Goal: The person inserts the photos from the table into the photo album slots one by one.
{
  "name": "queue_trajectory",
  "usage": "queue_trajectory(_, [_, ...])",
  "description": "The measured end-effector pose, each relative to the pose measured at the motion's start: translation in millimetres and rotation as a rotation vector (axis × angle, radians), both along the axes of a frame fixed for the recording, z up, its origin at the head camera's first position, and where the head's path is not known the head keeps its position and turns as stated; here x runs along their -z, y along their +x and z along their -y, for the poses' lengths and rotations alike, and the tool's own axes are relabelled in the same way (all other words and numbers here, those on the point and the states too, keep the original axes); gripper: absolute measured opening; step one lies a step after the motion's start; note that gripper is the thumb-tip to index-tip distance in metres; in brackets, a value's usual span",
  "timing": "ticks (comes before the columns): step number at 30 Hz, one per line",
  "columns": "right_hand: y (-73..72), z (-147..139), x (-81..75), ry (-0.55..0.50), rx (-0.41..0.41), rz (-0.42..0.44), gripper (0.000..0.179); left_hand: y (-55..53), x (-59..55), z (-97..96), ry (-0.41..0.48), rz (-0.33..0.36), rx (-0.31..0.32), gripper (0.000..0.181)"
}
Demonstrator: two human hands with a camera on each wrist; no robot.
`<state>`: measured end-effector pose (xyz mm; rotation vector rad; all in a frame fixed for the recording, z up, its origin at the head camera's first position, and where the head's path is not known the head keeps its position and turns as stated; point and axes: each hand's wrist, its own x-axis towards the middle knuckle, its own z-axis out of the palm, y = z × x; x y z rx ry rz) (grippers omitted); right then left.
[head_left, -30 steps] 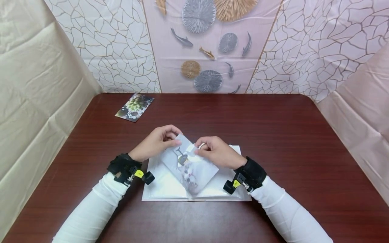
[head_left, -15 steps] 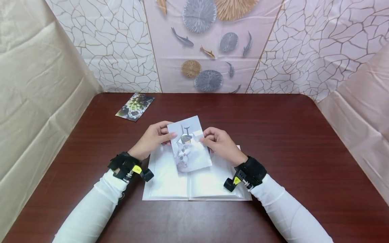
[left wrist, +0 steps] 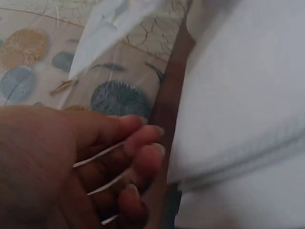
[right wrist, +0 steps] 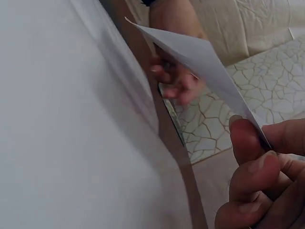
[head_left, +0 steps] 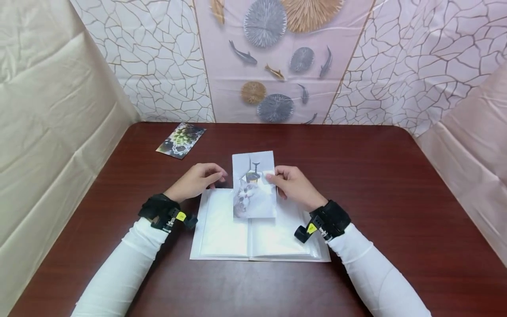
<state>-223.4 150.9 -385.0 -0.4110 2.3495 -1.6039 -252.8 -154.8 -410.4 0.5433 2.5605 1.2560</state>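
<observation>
A photo print (head_left: pixel 253 198) with a pale cat and a whale-tail shape on it is held up over the open photo album (head_left: pixel 222 237). My right hand (head_left: pixel 295 185) pinches its right edge between thumb and fingers; the right wrist view shows this grip on the thin print (right wrist: pixel 214 71) edge-on. My left hand (head_left: pixel 198 180) is off the print, a short gap to its left, above the album's far left corner. In the left wrist view the fingers of the left hand (left wrist: pixel 95 157) are loosely bent with nothing between them. The album's facing pages look white, under glossy clear sleeves.
Another print, of a green succulent (head_left: pixel 181 141), lies at the far left of the dark red-brown table (head_left: pixel 356 176). Patterned cloth (head_left: pixel 170 57) hangs behind the table, and plain cloth (head_left: pixel 47 132) drapes along the left side.
The cat print has been lifted from low over the album, turned upright and shifted a little right. My left hand has let go of it, while the right hand keeps its pinch.
</observation>
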Motion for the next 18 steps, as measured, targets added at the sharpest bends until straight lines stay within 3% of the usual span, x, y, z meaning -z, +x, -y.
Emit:
queue_trajectory(3, [-7.6,-5,-6.8,-0.049,0.038,0.017,0.027,-3.9,4.1,5.7,-0.108,0.0,0.039,0.024])
queue_trajectory(6, [-16.1,-7,-15.4,-0.089,0.099,0.027,0.024,-5.2,5.5,7.0,-0.159,0.01,0.062,0.025])
queue_trajectory(13, [-31.3,6,-30.1,-0.127,0.137,0.031,0.021,-3.2,3.4,5.5,-0.154,0.003,0.081,0.023])
queue_trajectory(18, [-39.5,19,-28.3,-0.148,0.13,0.037,0.022,-2.7,2.0,4.1,-0.149,-0.017,0.091,0.015])
